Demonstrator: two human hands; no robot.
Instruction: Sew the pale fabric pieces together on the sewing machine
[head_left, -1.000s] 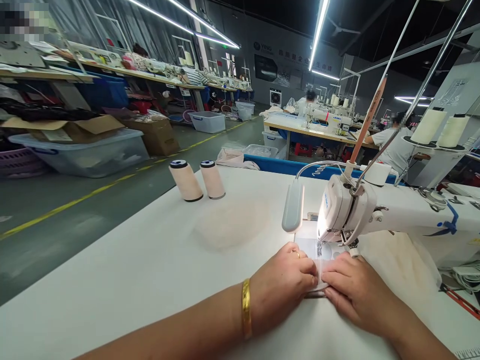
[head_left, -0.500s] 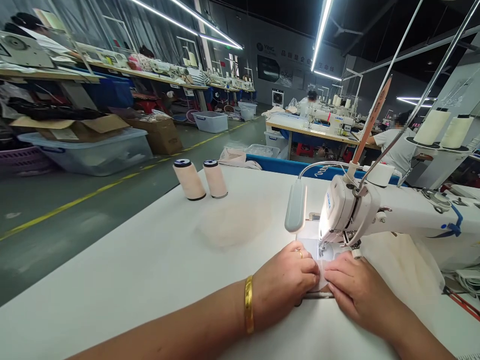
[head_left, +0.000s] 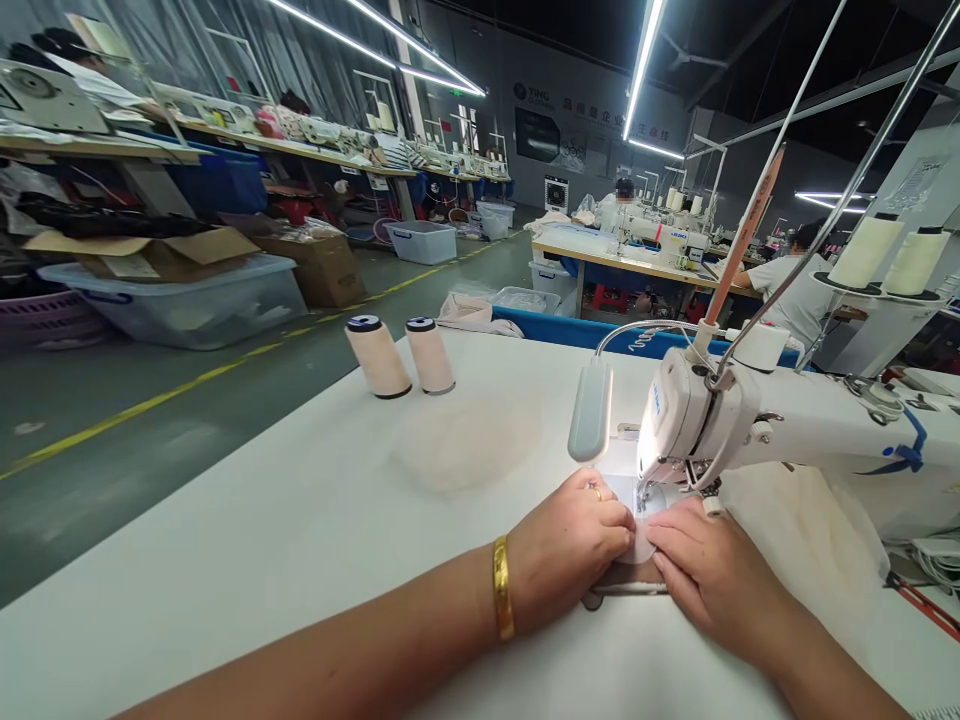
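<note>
A small piece of thin whitish fabric (head_left: pixel 640 546) lies under the needle and presser foot (head_left: pixel 643 496) of a white sewing machine (head_left: pixel 780 430). My left hand (head_left: pixel 570 535), with a gold bangle at the wrist, grips the fabric's left side, its fingers curled and pressed together. At the right edge, my right hand (head_left: pixel 724 575) pinches the same piece between thumb and fingers, just below the machine head. Both sets of fingertips partly cover the fabric. A lamp (head_left: pixel 590 410) on a bendable neck shines on the spot.
Two pale thread spools (head_left: pixel 379 357) stand at the table's back left. Sheer beige fabric (head_left: pixel 814 530) lies right of my right hand, near red-handled scissors or snips (head_left: pixel 926 608). Another sheer piece (head_left: pixel 469 440) rests left of the lamp. Co-workers sit at machines farther back.
My left hand has shifted slightly up and away to the left, baring more of the fabric's lower rounded edge. The right hand has barely moved.
</note>
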